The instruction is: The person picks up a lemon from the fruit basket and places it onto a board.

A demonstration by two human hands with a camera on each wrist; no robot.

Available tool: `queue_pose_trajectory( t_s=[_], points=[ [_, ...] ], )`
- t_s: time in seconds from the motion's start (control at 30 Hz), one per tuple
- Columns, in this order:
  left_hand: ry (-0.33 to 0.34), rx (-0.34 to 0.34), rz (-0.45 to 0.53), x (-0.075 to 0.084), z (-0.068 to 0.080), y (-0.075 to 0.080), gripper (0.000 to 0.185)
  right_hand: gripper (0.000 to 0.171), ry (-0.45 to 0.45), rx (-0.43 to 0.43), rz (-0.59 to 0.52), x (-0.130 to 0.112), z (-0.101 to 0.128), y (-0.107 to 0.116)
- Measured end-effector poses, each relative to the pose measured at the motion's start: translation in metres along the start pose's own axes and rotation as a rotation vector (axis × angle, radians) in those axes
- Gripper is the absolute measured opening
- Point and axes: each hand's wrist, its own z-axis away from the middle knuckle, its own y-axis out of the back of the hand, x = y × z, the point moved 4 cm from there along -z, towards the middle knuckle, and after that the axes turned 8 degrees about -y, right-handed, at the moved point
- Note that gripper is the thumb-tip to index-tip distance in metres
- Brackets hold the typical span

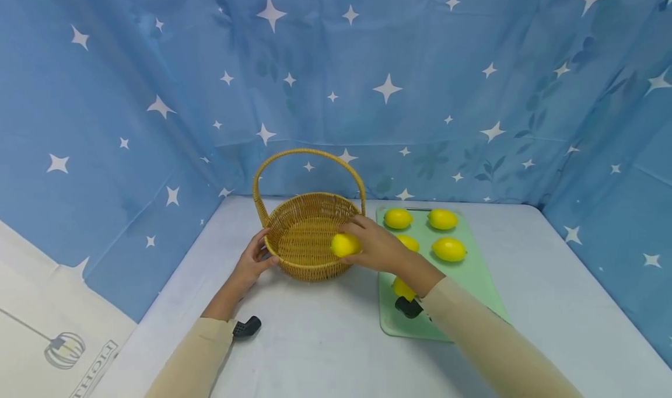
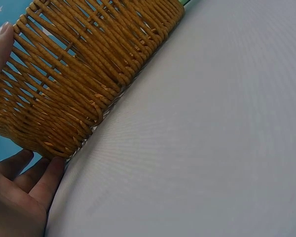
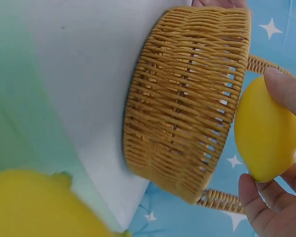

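A round wicker basket with a hoop handle stands on the pale table. My left hand grips the basket's left wall, thumb up at the rim and fingers low against the weave. My right hand holds a yellow lemon in its fingers, just above the basket's right rim. Several more lemons lie on a light green board to the right of the basket. One of them shows as a blur close to the right wrist camera.
Blue star-printed cloth hangs behind and on both sides of the table. The green board sits right beside the basket. Black wrist camera mounts show on both forearms. Bare tabletop lies in front of the basket.
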Motion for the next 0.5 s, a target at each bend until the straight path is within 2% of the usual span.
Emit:
queue_pose_trajectory(
  t_s=[0.27,0.5],
  points=[
    [0.005,0.003,0.002,0.002,-0.001,0.000,0.079,0.061,-0.057,-0.006,0.005,0.013,0.020,0.008],
    [0.010,0.009,0.007,0.001,-0.001,0.000,0.080,0.056,-0.084,0.023,-0.001,0.027,0.039,0.014]
  ],
)
